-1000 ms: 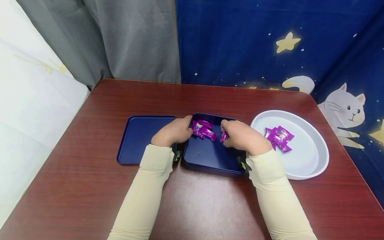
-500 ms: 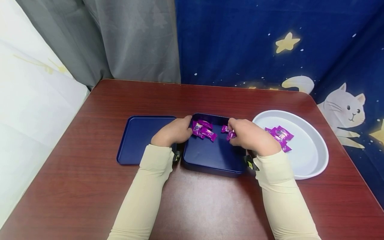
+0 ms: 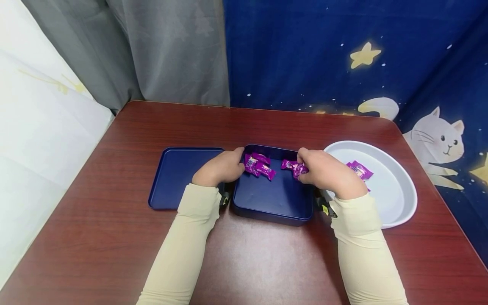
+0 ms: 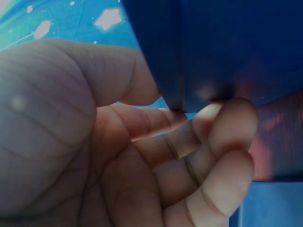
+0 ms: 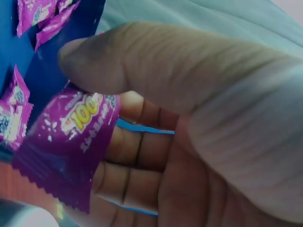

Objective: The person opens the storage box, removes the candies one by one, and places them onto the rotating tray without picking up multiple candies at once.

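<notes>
A dark blue rectangular box point(image 3: 272, 197) stands open-topped on the table. My left hand point(image 3: 218, 168) grips its far left corner, thumb and fingers on either side in the left wrist view. My right hand point(image 3: 331, 173) is over the box's right side and pinches a purple-wrapped candy point(image 5: 66, 142) between thumb and fingers. Beside that candy another purple candy point(image 3: 287, 164) lies in the box. A small cluster of purple candies point(image 3: 259, 166) rests in the box's far left part.
To the left lies a flat blue lid-like tray point(image 3: 179, 176), partly behind my left hand. A white round tray point(image 3: 396, 190) at the right holds more purple candies point(image 3: 360, 170), partly hidden by my right arm. Curtains hang behind the brown table point(image 3: 190, 123).
My right hand has moved right inside the box with the pinched candy, uncovering the other candy beside it. My left hand has stayed at the box's corner.
</notes>
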Action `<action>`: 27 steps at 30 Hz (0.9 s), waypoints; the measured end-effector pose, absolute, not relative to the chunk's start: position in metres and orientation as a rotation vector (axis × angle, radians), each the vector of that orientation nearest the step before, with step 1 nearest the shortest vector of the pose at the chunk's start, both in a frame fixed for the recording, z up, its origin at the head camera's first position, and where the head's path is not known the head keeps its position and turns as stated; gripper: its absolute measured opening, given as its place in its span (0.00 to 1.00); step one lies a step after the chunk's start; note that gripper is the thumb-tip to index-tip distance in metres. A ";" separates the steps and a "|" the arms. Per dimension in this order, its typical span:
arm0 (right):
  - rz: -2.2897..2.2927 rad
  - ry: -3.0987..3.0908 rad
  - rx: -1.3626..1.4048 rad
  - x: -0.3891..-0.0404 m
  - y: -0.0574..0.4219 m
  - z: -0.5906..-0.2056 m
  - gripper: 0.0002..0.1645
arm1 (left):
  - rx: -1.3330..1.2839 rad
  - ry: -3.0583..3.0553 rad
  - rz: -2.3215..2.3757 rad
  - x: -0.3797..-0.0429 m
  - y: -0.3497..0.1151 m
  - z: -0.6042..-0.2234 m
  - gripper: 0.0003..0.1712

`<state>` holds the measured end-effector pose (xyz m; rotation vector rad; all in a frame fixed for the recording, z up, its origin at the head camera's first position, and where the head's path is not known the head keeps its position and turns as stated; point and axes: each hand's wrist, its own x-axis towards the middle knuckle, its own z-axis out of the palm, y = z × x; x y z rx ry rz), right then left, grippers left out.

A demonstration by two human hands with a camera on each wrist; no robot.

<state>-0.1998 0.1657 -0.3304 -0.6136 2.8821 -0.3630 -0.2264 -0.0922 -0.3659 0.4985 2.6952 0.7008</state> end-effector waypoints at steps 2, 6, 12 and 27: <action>-0.368 2.887 -0.601 -0.200 0.168 -0.329 0.16 | 0.493 2.693 0.701 -0.226 -0.092 -0.366 0.35; -0.385 2.880 -0.558 -0.200 0.175 -0.328 0.16 | 0.489 2.685 0.706 -0.227 -0.092 -0.366 0.34; -0.393 2.879 -0.502 -0.201 0.188 -0.326 0.15 | 0.493 2.693 0.704 -0.227 -0.092 -0.367 0.35; -0.428 2.919 -0.322 -0.209 0.236 -0.335 0.21 | 0.495 2.697 0.704 -0.227 -0.091 -0.368 0.34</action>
